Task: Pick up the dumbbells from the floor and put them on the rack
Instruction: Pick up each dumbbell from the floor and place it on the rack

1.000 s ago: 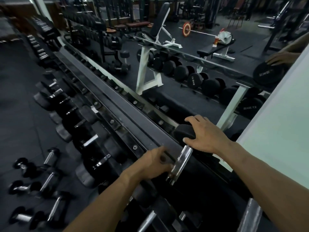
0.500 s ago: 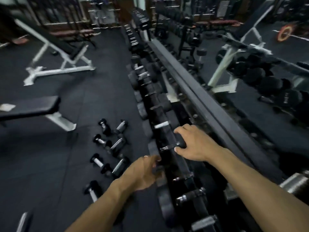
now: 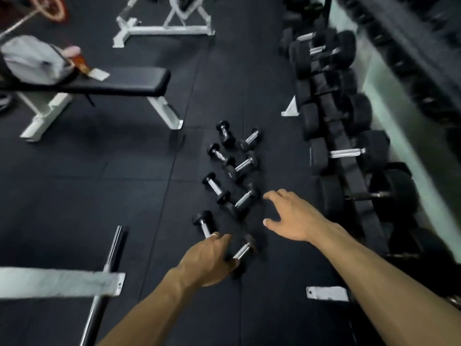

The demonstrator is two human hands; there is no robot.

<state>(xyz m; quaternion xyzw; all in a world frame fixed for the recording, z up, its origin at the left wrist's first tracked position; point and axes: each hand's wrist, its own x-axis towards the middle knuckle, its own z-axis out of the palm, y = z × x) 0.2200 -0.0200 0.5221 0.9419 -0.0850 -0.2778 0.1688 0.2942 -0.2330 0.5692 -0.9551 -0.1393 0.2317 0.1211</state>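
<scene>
Black rubber flooring point(image 3: 74, 196) is filling the view, and the small dumbbells point(image 3: 225, 171) are lying on it in two loose columns, chrome handles angled toward each other. The left hand point(image 3: 209, 255) is hanging low over the nearest pair, knuckles up and fingers curling downward, a ring showing on one finger; it is covering the near end of the nearest left-column dumbbell point(image 3: 203, 224) and part of the nearest right-column dumbbell point(image 3: 243, 250), and whether those fingers are actually closing on either one I cannot tell. The right hand point(image 3: 291, 218) is hovering with fingers spread and relaxed, gripping nothing, just beside the third right-column dumbbell point(image 3: 245, 199).

Off to the right, the rack point(image 3: 349, 171) is running along the wall, carrying a row of far bigger black dumbbells point(image 3: 349, 152) with steel handles. On the left, a flat bench point(image 3: 124, 82) on white legs is standing with a grey bag point(image 3: 32, 59) resting on its far end. A chrome bar point(image 3: 104, 278) is lying near the bottom left, and a white bench frame point(image 3: 162, 26) is standing at the top.
</scene>
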